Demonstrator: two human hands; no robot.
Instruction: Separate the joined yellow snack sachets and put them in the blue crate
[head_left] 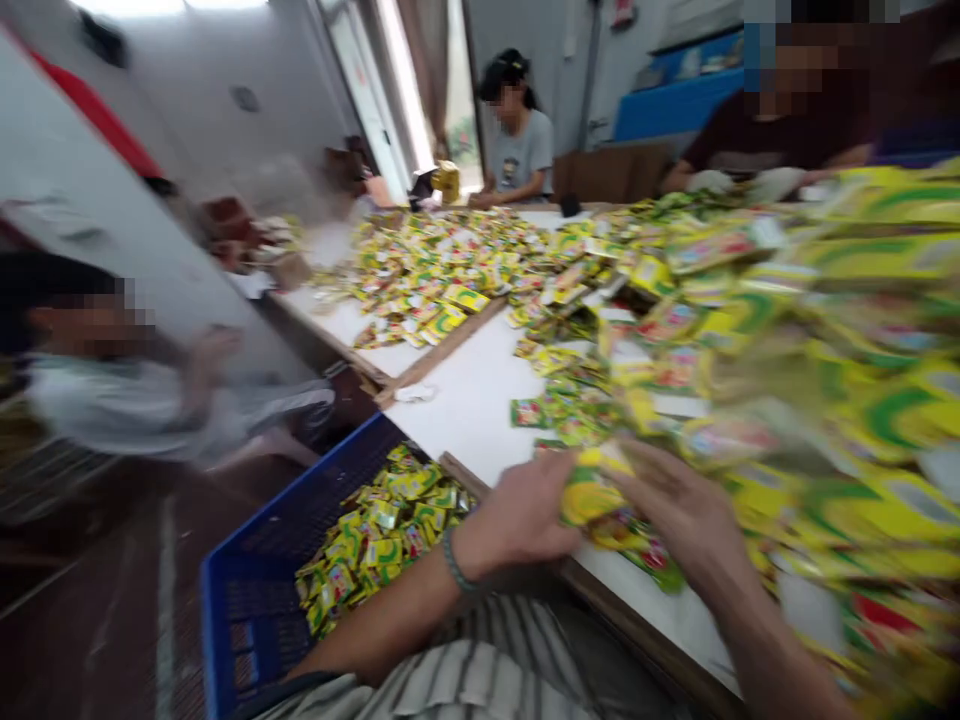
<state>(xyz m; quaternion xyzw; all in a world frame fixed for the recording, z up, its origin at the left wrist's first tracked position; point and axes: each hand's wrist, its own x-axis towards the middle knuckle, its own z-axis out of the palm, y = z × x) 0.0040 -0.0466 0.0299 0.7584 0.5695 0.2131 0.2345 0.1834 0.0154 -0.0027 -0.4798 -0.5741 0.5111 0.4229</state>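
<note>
A small yellow-and-green packet (592, 495) is held between my two hands above the table's near edge. My left hand (525, 510), with a green band at its wrist, is closed on the packet's left side. My right hand (686, 505) has its fingers bent against the packet's other side; motion blurs them somewhat. Under and beyond the hands lie loose green sachets (574, 405) on the white tabletop (480, 400). To the right rises a large pile of yellow-and-green packets (862, 400), smeared by motion.
A blue plastic crate (225, 575) stands left of my lap, holding many yellow packets (386, 530). Wooden strips (450, 345) edge and divide the table. More packets (435, 270) cover its far part. One person (521, 150) sits at the far side, others at left and right.
</note>
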